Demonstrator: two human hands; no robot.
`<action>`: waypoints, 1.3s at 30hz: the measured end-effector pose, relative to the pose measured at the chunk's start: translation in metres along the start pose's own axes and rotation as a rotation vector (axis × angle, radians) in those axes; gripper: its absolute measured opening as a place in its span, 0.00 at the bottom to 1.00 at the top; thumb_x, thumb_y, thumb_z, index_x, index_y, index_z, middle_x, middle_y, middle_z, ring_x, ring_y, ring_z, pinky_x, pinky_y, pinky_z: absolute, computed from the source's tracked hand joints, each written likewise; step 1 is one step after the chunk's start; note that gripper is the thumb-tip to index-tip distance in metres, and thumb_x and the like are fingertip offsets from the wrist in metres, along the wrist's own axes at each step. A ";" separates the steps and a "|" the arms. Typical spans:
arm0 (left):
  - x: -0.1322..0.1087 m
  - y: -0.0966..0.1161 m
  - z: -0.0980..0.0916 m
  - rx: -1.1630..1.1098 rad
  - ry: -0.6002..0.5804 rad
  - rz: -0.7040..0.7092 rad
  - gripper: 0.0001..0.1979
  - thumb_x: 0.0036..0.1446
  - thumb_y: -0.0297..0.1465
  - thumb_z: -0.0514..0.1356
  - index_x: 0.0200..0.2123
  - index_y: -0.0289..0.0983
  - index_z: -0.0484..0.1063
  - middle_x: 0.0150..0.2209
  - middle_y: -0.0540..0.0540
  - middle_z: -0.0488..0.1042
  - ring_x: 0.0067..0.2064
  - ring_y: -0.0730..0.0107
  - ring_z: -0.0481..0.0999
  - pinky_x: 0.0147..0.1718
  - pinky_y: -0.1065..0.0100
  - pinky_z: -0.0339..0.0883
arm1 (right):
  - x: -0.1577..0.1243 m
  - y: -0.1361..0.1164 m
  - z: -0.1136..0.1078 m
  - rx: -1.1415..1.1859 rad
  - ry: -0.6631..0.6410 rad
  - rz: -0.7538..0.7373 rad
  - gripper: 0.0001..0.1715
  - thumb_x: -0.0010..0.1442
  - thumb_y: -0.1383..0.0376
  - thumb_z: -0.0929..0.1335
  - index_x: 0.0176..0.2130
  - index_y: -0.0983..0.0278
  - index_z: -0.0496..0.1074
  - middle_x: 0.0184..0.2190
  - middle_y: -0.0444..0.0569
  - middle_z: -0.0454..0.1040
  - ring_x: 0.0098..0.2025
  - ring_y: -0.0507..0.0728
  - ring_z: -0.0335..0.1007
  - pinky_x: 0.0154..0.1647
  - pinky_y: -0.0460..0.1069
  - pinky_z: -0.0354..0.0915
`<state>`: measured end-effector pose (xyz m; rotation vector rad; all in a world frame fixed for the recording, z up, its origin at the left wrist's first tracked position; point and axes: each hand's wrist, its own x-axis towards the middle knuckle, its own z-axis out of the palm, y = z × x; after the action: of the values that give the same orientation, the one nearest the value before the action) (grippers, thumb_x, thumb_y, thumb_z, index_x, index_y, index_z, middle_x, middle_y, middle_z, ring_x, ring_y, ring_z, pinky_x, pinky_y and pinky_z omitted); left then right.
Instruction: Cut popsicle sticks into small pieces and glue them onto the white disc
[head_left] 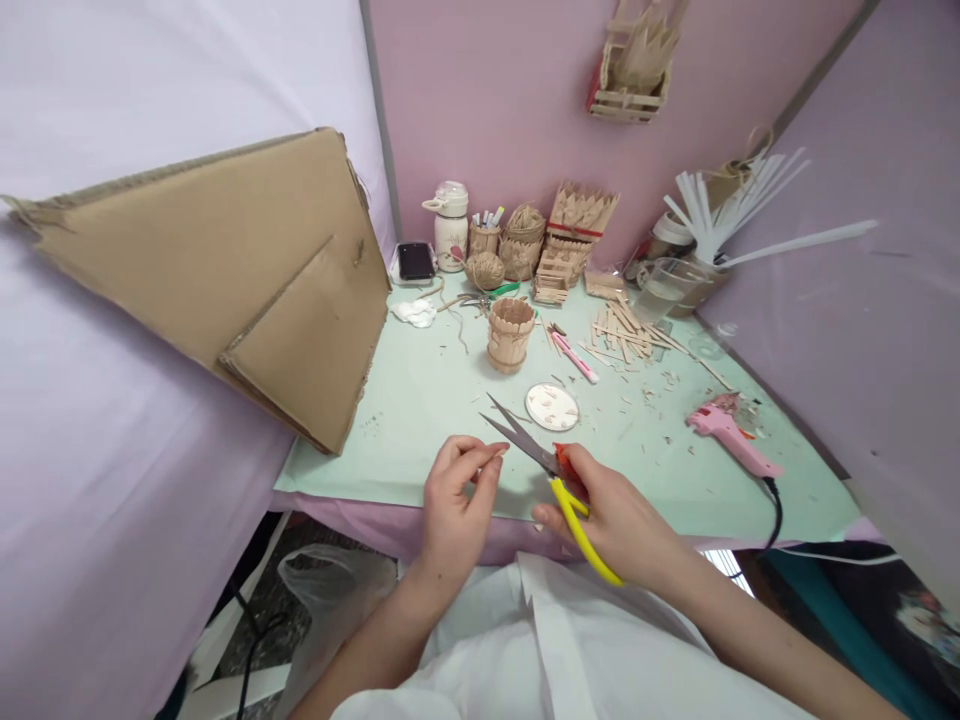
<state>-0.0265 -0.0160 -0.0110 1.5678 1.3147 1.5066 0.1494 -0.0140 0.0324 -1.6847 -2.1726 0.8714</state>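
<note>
My right hand [615,515] grips yellow-handled scissors [551,470], whose blades stand apart and point up-left over the pale green table [420,400]. My left hand [457,495] is just left of the blades, thumb and forefinger pinched together on something too small to make out. A round white lid [552,407] lies just beyond the scissor tips. Behind it stands a small cup made of wooden sticks [510,335].
A large cardboard sheet [247,270] leans at the left. A pink glue gun [731,440] with a black cord lies at the right. Loose wooden sticks [622,335], a pink pen [576,358], twine balls, stick crafts, a phone [415,261] and a glass [664,290] line the back.
</note>
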 end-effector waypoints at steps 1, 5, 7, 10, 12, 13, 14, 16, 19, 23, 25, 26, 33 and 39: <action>0.001 -0.002 -0.001 0.051 0.026 0.046 0.09 0.57 0.27 0.55 0.37 0.38 0.74 0.34 0.46 0.68 0.37 0.71 0.69 0.33 0.70 0.64 | -0.001 0.000 0.001 -0.045 0.003 0.016 0.21 0.52 0.49 0.65 0.36 0.60 0.56 0.29 0.42 0.65 0.26 0.52 0.58 0.25 0.46 0.53; 0.004 -0.006 -0.004 0.222 0.118 0.185 0.08 0.55 0.23 0.55 0.33 0.37 0.74 0.33 0.47 0.70 0.37 0.70 0.69 0.36 0.68 0.65 | 0.000 -0.004 0.005 -0.181 -0.001 0.048 0.18 0.52 0.52 0.65 0.36 0.60 0.57 0.33 0.46 0.67 0.28 0.54 0.62 0.26 0.46 0.52; 0.004 -0.009 -0.004 0.268 0.157 0.216 0.08 0.54 0.23 0.55 0.33 0.37 0.74 0.32 0.47 0.70 0.37 0.70 0.69 0.35 0.67 0.65 | 0.000 -0.007 0.006 -0.203 -0.004 0.048 0.17 0.51 0.53 0.66 0.36 0.60 0.58 0.33 0.46 0.68 0.30 0.55 0.64 0.26 0.46 0.52; 0.004 -0.012 -0.003 0.285 0.193 0.256 0.09 0.54 0.22 0.56 0.35 0.38 0.74 0.33 0.47 0.69 0.36 0.71 0.69 0.35 0.68 0.66 | 0.001 -0.011 0.007 -0.191 -0.012 0.055 0.17 0.51 0.54 0.66 0.36 0.60 0.58 0.34 0.47 0.68 0.31 0.56 0.65 0.26 0.46 0.53; 0.004 -0.014 -0.003 0.287 0.197 0.281 0.10 0.53 0.21 0.55 0.35 0.38 0.73 0.34 0.47 0.69 0.36 0.72 0.70 0.35 0.69 0.67 | 0.000 -0.013 0.007 -0.159 -0.030 0.064 0.16 0.51 0.55 0.66 0.36 0.60 0.58 0.34 0.46 0.69 0.31 0.56 0.65 0.26 0.46 0.53; 0.004 -0.015 -0.003 0.294 0.196 0.295 0.10 0.53 0.20 0.55 0.36 0.38 0.73 0.34 0.47 0.69 0.36 0.72 0.70 0.35 0.69 0.67 | 0.000 -0.014 0.007 -0.139 -0.042 0.067 0.16 0.51 0.55 0.66 0.36 0.60 0.58 0.34 0.46 0.69 0.31 0.55 0.65 0.26 0.46 0.53; 0.004 -0.015 -0.002 0.304 0.194 0.308 0.11 0.53 0.20 0.55 0.36 0.38 0.73 0.34 0.47 0.69 0.36 0.72 0.70 0.35 0.69 0.67 | -0.001 -0.015 0.007 -0.119 -0.053 0.070 0.16 0.51 0.55 0.66 0.35 0.59 0.58 0.33 0.46 0.69 0.30 0.55 0.65 0.26 0.46 0.53; 0.004 -0.016 -0.002 0.330 0.196 0.339 0.11 0.53 0.19 0.55 0.37 0.37 0.73 0.33 0.47 0.70 0.36 0.72 0.70 0.36 0.69 0.67 | -0.002 -0.015 0.008 -0.088 -0.071 0.078 0.16 0.52 0.54 0.66 0.35 0.59 0.57 0.33 0.45 0.69 0.29 0.54 0.64 0.25 0.46 0.53; 0.004 -0.019 -0.002 0.358 0.220 0.374 0.12 0.52 0.19 0.56 0.37 0.37 0.72 0.32 0.48 0.70 0.35 0.73 0.70 0.36 0.70 0.67 | -0.002 -0.016 0.009 -0.067 -0.094 0.094 0.17 0.53 0.52 0.65 0.33 0.59 0.56 0.30 0.44 0.68 0.26 0.53 0.61 0.24 0.45 0.51; 0.003 -0.022 -0.002 0.380 0.245 0.400 0.11 0.52 0.19 0.56 0.36 0.37 0.72 0.31 0.48 0.70 0.34 0.74 0.71 0.34 0.72 0.67 | -0.002 -0.015 0.010 -0.024 -0.135 0.098 0.18 0.55 0.51 0.64 0.29 0.60 0.54 0.25 0.41 0.65 0.23 0.51 0.56 0.23 0.45 0.50; 0.003 -0.023 -0.003 0.384 0.248 0.416 0.10 0.52 0.19 0.57 0.36 0.37 0.72 0.31 0.48 0.70 0.34 0.74 0.71 0.34 0.72 0.67 | -0.003 -0.014 0.010 0.026 -0.173 0.085 0.18 0.56 0.51 0.63 0.28 0.60 0.53 0.23 0.39 0.63 0.23 0.50 0.54 0.23 0.45 0.50; 0.002 -0.023 -0.004 0.387 0.249 0.422 0.10 0.52 0.19 0.57 0.36 0.37 0.72 0.31 0.48 0.70 0.34 0.74 0.71 0.34 0.72 0.67 | -0.003 -0.014 0.011 0.056 -0.193 0.078 0.18 0.56 0.52 0.63 0.28 0.60 0.53 0.22 0.39 0.61 0.23 0.50 0.53 0.23 0.45 0.50; 0.003 -0.025 -0.005 0.397 0.246 0.411 0.10 0.54 0.21 0.56 0.37 0.37 0.73 0.31 0.48 0.70 0.33 0.74 0.71 0.35 0.72 0.68 | -0.004 -0.016 0.013 0.159 -0.241 0.084 0.16 0.57 0.54 0.62 0.28 0.60 0.52 0.23 0.39 0.60 0.24 0.50 0.53 0.23 0.45 0.51; 0.002 -0.022 -0.005 0.441 0.182 0.333 0.08 0.55 0.22 0.55 0.35 0.36 0.73 0.31 0.47 0.70 0.34 0.74 0.71 0.35 0.72 0.66 | -0.002 -0.021 0.011 -0.099 -0.111 0.149 0.19 0.52 0.51 0.66 0.32 0.59 0.54 0.26 0.42 0.68 0.24 0.53 0.60 0.23 0.46 0.48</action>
<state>-0.0366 -0.0075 -0.0289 2.0485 1.6353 1.6670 0.1274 -0.0220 0.0369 -1.9094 -2.2185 0.9303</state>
